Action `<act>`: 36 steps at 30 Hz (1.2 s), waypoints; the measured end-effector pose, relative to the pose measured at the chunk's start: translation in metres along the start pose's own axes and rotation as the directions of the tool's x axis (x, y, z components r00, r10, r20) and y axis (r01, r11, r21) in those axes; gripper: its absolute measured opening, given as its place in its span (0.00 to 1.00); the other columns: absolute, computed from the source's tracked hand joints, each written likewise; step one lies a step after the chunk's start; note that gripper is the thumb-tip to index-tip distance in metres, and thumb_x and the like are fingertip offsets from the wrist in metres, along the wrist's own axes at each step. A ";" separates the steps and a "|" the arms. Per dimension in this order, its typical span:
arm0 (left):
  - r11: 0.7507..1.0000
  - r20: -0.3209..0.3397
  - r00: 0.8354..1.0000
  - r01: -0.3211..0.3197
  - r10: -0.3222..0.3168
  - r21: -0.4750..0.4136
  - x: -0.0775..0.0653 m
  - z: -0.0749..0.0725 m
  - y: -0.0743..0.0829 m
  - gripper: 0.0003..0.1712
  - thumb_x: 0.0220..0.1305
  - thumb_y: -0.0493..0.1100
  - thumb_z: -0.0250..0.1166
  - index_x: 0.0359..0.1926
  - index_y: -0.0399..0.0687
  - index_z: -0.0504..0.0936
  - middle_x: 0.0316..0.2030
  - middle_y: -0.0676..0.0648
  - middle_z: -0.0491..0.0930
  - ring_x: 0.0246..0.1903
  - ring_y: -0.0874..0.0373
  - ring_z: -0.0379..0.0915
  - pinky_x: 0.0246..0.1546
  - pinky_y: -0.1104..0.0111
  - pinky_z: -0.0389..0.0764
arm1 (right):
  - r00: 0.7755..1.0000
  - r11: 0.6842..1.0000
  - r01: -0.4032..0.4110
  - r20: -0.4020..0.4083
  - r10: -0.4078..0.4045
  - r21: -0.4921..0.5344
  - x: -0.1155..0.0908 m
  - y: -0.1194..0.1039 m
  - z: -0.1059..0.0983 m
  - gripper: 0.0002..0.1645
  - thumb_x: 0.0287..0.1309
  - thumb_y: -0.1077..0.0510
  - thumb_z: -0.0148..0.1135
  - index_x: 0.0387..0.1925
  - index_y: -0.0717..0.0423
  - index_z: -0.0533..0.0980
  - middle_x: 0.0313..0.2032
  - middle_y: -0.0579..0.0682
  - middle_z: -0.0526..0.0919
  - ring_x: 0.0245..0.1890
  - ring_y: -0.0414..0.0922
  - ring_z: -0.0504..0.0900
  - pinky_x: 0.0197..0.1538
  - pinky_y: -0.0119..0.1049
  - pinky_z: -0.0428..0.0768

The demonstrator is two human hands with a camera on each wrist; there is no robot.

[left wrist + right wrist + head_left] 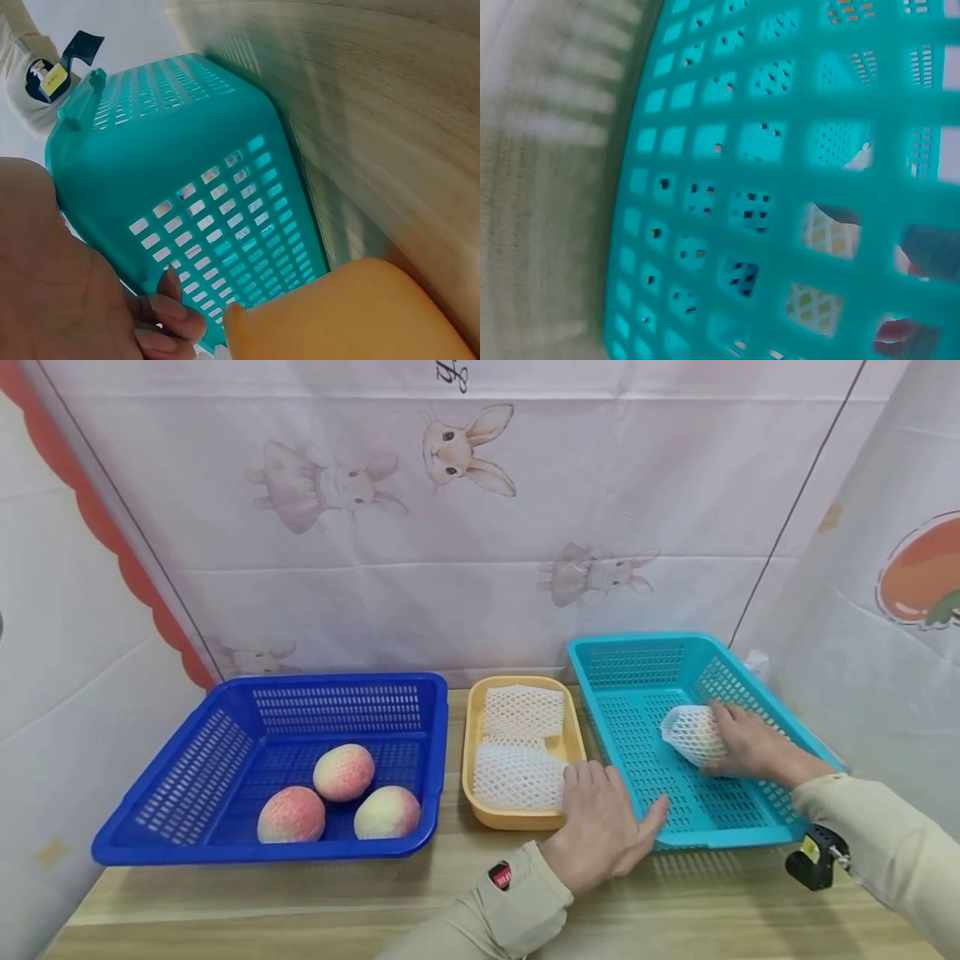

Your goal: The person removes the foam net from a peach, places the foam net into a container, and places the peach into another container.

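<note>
My right hand (746,742) reaches into the teal basket (611,727) and grips a peach in a white foam net (692,733), low over the basket floor. Through the holes of the basket wall, the right wrist view shows parts of the netted peach (814,309) and dark patches of fingers. My left hand (600,818) is over the right rim of the yellow tray (480,814), its fingertips beside a foam net (517,777); whether they touch it I cannot tell. Its fingers (169,322) look loosely bent in the left wrist view, holding nothing visible.
On the left, a blue basket (262,852) holds a peach (343,772), a second peach (292,816) and a third peach (387,812). Another foam net (525,710) lies at the back of the tray. Behind the wooden table (300,910) hangs a printed cloth (465,610).
</note>
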State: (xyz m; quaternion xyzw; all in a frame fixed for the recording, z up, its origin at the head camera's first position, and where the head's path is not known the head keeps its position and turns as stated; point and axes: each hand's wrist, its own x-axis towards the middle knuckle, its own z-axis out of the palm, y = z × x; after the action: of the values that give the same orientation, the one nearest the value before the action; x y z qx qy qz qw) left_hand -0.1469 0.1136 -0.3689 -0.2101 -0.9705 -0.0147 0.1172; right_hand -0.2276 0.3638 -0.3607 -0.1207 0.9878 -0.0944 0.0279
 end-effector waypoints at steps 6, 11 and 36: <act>0.999 0.008 1.000 -0.007 0.008 -0.044 0.000 0.001 -0.003 0.34 0.68 0.70 0.35 0.28 0.49 0.73 0.27 0.49 0.72 0.29 0.56 0.63 0.34 0.66 0.63 | 0.996 0.998 0.025 -0.084 -0.031 -0.064 0.002 0.006 0.003 0.58 0.42 0.52 0.77 0.61 0.82 0.54 0.54 0.83 0.60 0.52 0.77 0.61 0.50 0.68 0.66; 0.994 0.056 0.998 -0.006 0.012 -0.111 0.002 0.001 -0.008 0.29 0.68 0.66 0.41 0.30 0.48 0.72 0.29 0.49 0.71 0.31 0.57 0.61 0.37 0.67 0.63 | 0.988 0.992 0.052 -0.137 -0.068 -0.115 0.004 0.004 0.003 0.54 0.34 0.50 0.81 0.54 0.80 0.62 0.45 0.77 0.61 0.43 0.70 0.63 0.39 0.60 0.69; 0.992 0.069 0.997 -0.010 0.019 -0.128 0.005 0.002 -0.009 0.24 0.63 0.63 0.46 0.28 0.48 0.70 0.28 0.49 0.71 0.30 0.57 0.60 0.36 0.67 0.62 | 0.997 0.997 0.072 -0.023 -0.073 -0.042 0.007 0.010 0.007 0.60 0.27 0.46 0.82 0.54 0.79 0.61 0.45 0.75 0.68 0.43 0.66 0.72 0.44 0.60 0.73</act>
State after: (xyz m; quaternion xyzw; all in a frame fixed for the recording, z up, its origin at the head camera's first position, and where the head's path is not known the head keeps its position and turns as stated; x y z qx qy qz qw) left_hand -0.1556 0.1073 -0.3690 -0.2247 -0.9695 -0.0685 0.0696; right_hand -0.2359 0.3706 -0.3697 -0.1556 0.9848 -0.0763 0.0098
